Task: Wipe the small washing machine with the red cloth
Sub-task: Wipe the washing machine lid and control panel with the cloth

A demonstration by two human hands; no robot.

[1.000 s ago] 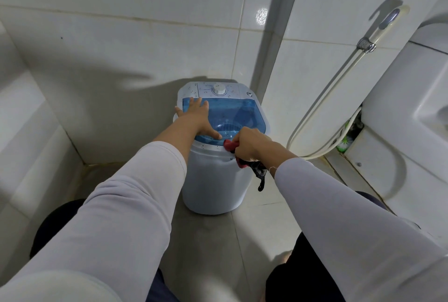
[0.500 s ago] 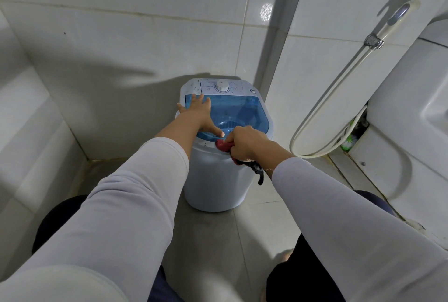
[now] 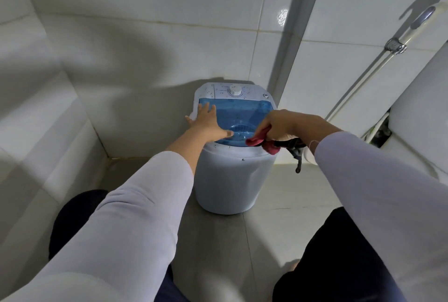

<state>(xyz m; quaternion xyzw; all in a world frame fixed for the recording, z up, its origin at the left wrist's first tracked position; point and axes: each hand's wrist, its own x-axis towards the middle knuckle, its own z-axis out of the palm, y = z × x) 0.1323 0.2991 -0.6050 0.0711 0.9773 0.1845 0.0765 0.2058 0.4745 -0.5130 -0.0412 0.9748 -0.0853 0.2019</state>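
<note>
Head view.

Small washing machine (image 3: 230, 180): pale round tub standing upright on the grey floor tiles (image 3: 278, 204), in the far corner where two white tiled walls meet. Translucent blue lid (image 3: 242, 110) on top; behind it, a white control panel with a round dial (image 3: 235, 90).

Left hand (image 3: 208, 123): arm stretched forward from the near left in a pale long sleeve (image 3: 126, 217). Palm down, fingers straight and spread, laid flat on the left part of the blue lid; thumb points right across the lid's near edge. The hand grips nothing.

Right hand (image 3: 282, 124): arm reaches in from the near right, also in a pale sleeve, wrist bent downward. Fingers curled and clenched round the red cloth (image 3: 260, 143), at the machine's near right rim.

Red cloth: bunched under the right hand, one fold lying on the lid's near right edge, the rest spilling over the rim. A dark piece (image 3: 297, 154) hangs below the hand just beside it; whether it belongs to the cloth cannot be told.

Spray hose (image 3: 358, 83): pale, hanging along the right wall, its head in a metal bracket (image 3: 395, 46) at far right.

White fixture (image 3: 417, 112): at the right edge, only partly seen.

Dark trouser legs (image 3: 322, 265): near edge, either side of the floor.
</note>
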